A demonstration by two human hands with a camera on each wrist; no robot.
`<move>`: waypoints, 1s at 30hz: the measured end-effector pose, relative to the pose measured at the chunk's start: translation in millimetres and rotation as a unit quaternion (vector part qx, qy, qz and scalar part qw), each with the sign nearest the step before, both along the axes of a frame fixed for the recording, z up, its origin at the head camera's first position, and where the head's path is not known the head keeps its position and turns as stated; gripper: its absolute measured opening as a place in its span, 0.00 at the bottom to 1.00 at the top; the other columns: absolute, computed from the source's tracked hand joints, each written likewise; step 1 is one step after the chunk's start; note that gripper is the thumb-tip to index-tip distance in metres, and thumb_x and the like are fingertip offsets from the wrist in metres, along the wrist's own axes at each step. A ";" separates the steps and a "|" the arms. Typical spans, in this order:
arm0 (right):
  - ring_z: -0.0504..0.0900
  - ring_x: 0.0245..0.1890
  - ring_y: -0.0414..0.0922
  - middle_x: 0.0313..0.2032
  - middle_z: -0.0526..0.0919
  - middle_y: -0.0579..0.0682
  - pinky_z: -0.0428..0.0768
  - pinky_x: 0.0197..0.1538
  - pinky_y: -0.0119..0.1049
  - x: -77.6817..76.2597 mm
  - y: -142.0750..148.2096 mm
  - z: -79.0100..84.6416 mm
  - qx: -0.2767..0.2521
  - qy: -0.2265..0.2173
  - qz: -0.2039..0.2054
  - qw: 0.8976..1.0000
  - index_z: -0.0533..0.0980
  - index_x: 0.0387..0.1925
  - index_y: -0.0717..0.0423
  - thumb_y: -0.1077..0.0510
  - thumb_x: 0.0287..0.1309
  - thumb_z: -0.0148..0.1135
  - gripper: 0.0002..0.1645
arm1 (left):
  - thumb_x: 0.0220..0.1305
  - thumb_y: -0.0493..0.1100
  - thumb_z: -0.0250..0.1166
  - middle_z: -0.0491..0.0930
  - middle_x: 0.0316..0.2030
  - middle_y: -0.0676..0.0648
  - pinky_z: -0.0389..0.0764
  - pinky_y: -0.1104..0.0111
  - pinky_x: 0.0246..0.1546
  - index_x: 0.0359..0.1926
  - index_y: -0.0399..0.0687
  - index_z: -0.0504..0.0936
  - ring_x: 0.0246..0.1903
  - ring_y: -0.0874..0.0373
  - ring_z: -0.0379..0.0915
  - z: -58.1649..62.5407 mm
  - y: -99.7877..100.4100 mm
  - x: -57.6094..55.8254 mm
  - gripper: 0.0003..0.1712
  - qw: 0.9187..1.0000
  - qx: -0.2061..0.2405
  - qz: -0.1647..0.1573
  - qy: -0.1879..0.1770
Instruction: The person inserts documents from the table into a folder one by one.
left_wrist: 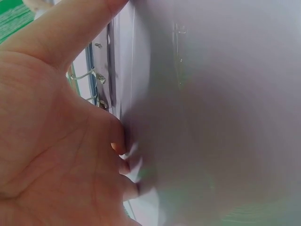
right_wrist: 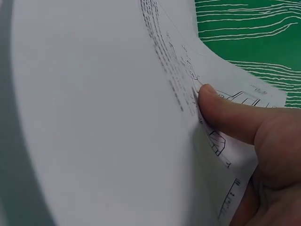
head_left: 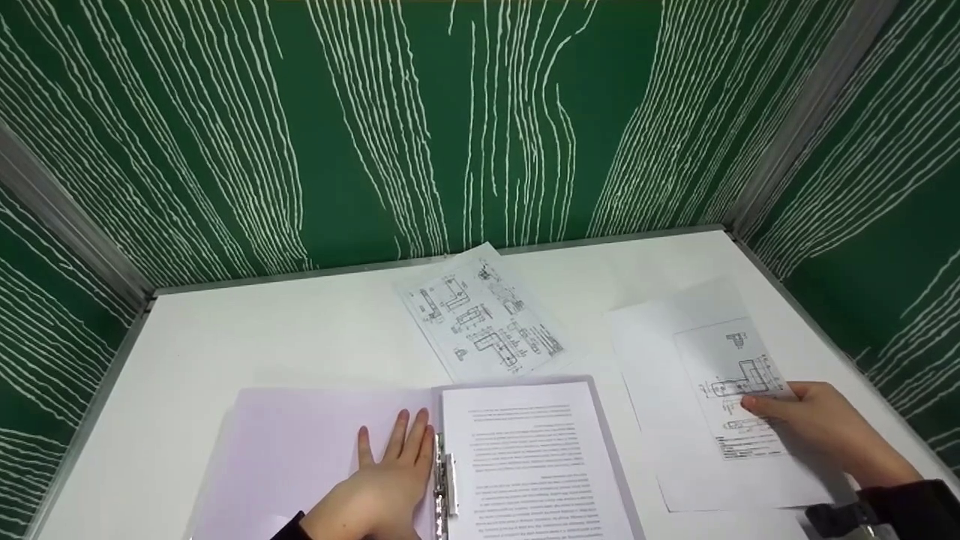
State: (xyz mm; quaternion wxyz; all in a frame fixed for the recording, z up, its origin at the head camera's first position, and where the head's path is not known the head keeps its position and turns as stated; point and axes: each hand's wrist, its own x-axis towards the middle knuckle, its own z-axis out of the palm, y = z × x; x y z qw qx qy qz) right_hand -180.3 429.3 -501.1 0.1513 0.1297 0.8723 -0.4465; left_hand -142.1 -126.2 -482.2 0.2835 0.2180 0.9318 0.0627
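Observation:
A pale purple binder (head_left: 281,442) lies unfolded at the front of the table. My left hand (head_left: 382,484) rests on the bare inside of its left cover, fingers straight and spread, beside the metal binder clip (head_left: 450,484). Printed text pages (head_left: 525,472) lie in the right half, upside down to me. Over to the right, my right hand (head_left: 821,424) pinches the edge of a sheet with a technical drawing (head_left: 720,352), thumb on top. In the right wrist view the held paper (right_wrist: 103,117) bends beside the thumb. White paper (head_left: 697,480) lies beneath it.
Another sheet of technical drawings (head_left: 480,322) lies slanted behind the binder, near the table's back edge. Green panels (head_left: 360,187) with white wavy lines, joined by grey posts (head_left: 780,142), stand around the white table (head_left: 247,330).

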 end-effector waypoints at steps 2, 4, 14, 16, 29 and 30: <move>0.87 0.30 0.52 0.35 0.88 0.55 0.83 0.30 0.44 0.8 0.0 -0.6 -0.027 -0.007 -0.007 1.000 0.78 0.54 0.69 0.41 0.62 0.66 0.35 | 0.26 0.84 0.71 0.27 0.78 0.39 0.23 0.25 0.58 0.78 0.36 0.41 0.75 0.39 0.17 0.2 -0.3 -0.1 0.89 1.000 0.001 0.001 0.002; 0.88 0.32 0.54 0.35 0.88 0.55 0.84 0.31 0.46 1.4 -0.2 -0.4 -0.053 -0.014 -0.013 0.998 0.78 0.54 0.67 0.41 0.63 0.65 0.33 | 0.26 0.84 0.71 0.27 0.78 0.39 0.23 0.25 0.58 0.78 0.36 0.41 0.75 0.39 0.18 0.8 -0.2 -0.1 0.89 1.000 0.000 0.001 0.005; 0.88 0.38 0.53 0.39 0.89 0.52 0.86 0.38 0.46 5.9 2.7 6.2 -0.218 -0.066 -0.053 0.972 0.79 0.46 0.46 0.45 0.68 0.61 0.12 | 0.24 0.86 0.70 0.29 0.78 0.39 0.26 0.25 0.60 0.78 0.36 0.42 0.76 0.39 0.20 2.3 -1.8 2.4 0.90 1.000 -0.006 -0.003 0.025; 0.88 0.40 0.53 0.40 0.89 0.52 0.86 0.39 0.45 7.8 3.9 5.9 -0.256 -0.078 -0.056 0.962 0.80 0.45 0.44 0.47 0.69 0.60 0.09 | 0.24 0.85 0.71 0.29 0.78 0.39 0.26 0.25 0.59 0.78 0.35 0.42 0.75 0.39 0.19 3.1 -1.8 1.8 0.90 1.000 -0.004 -0.006 0.026; 0.84 0.51 0.54 0.49 0.86 0.54 0.81 0.52 0.47 24.4 -30.2 2.3 -0.404 -0.129 -0.054 0.904 0.78 0.54 0.44 0.50 0.73 0.55 0.13 | 0.25 0.85 0.70 0.28 0.78 0.38 0.26 0.25 0.58 0.77 0.34 0.41 0.75 0.38 0.19 2.8 -1.9 3.9 0.90 1.000 0.009 -0.013 0.024; 0.83 0.53 0.55 0.51 0.85 0.55 0.80 0.54 0.48 26.2 -35.7 2.6 -0.414 -0.135 -0.056 0.899 0.77 0.55 0.44 0.50 0.73 0.55 0.14 | 0.25 0.85 0.70 0.28 0.78 0.38 0.26 0.25 0.59 0.77 0.34 0.41 0.75 0.38 0.19 2.7 -1.8 4.1 0.90 1.000 0.008 -0.012 0.024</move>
